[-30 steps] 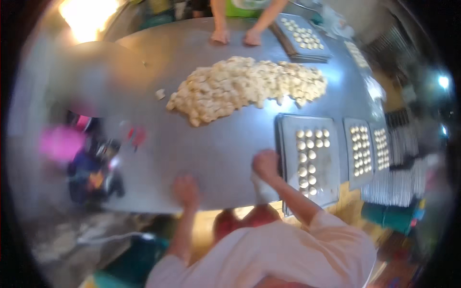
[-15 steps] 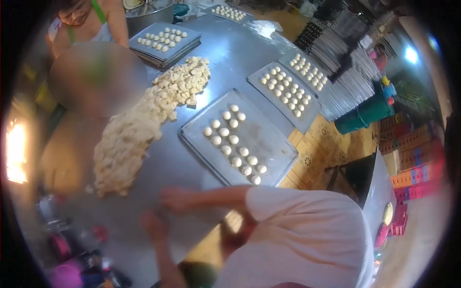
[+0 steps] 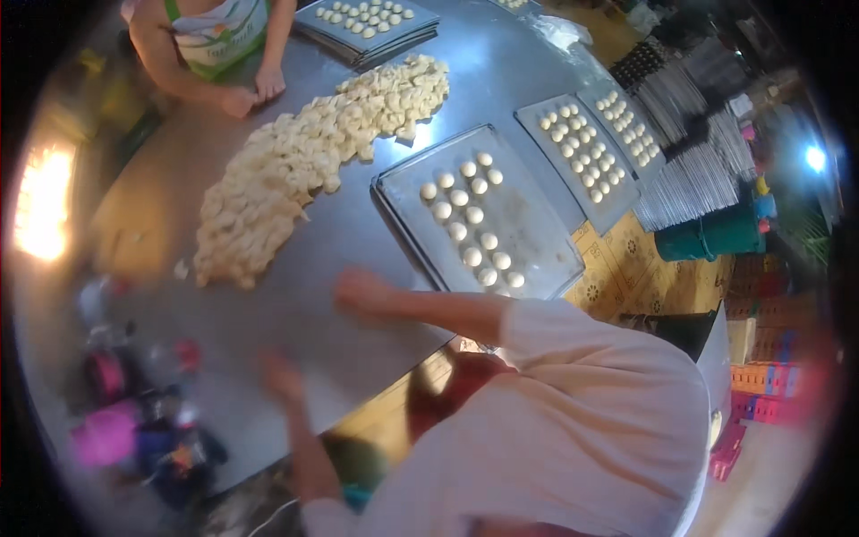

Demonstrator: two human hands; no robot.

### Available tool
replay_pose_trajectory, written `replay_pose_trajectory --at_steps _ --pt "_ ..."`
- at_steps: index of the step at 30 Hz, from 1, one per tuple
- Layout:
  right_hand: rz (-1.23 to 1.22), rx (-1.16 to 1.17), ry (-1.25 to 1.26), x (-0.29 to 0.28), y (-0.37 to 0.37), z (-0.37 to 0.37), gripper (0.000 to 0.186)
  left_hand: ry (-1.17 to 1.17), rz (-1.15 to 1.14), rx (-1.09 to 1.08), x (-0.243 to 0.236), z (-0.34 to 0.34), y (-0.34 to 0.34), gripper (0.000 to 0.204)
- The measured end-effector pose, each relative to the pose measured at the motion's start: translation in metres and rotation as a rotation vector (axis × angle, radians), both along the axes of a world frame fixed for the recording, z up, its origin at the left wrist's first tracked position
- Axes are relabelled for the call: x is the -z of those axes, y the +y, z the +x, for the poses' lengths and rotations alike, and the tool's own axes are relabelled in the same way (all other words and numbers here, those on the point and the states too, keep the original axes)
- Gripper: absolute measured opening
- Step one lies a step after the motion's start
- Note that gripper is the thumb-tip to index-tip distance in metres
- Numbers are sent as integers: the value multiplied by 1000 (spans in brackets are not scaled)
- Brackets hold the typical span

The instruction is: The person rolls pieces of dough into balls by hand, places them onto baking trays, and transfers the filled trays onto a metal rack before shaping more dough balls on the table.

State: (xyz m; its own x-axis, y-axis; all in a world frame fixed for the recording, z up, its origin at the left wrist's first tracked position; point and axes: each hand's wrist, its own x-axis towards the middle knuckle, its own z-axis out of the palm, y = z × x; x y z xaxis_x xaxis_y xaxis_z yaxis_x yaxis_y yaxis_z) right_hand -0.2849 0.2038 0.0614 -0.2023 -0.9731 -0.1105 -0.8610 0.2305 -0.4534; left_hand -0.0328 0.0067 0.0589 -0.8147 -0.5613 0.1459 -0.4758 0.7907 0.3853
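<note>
Over the metal table (image 3: 295, 327), my right hand (image 3: 362, 291) is held low between the dough heap and the nearest tray, its fingers smeared by motion. My left hand (image 3: 283, 371) hovers nearer and to the left, blurred as well; anything under either palm is hidden. A long heap of cut pale dough pieces (image 3: 295, 170) stretches beyond them. To its right, the nearest metal tray (image 3: 528, 242) carries rows of round dough balls (image 3: 472, 215), a few partly covered by my right arm.
Across the table stands another person (image 3: 215, 45), hands close together near the heap. More filled trays (image 3: 555, 143) lie along the right, with a tray stack (image 3: 367, 36) at the back. Pink and dark items (image 3: 107, 434) crowd the left edge. A green tub (image 3: 702, 234) holds stacked trays.
My hands have moved farther apart. The view has shifted, so the table and trays sit higher and further right. The other person's hands now show beside the heap.
</note>
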Motion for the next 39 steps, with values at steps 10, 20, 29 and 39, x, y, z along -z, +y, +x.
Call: replay_pose_trajectory --at_steps 10,20,29,39 --pt "-96 -20 -21 -20 -38 24 33 48 100 -41 -1 -34 -3 23" --pt "-345 -80 72 19 -12 62 26 -11 -85 26 14 -24 33 24" --pt "-311 107 -114 -14 56 -8 22 101 54 7 -7 -14 33 28" --pt "-653 876 -103 -88 300 -166 21 471 547 453 -112 -341 317 21"
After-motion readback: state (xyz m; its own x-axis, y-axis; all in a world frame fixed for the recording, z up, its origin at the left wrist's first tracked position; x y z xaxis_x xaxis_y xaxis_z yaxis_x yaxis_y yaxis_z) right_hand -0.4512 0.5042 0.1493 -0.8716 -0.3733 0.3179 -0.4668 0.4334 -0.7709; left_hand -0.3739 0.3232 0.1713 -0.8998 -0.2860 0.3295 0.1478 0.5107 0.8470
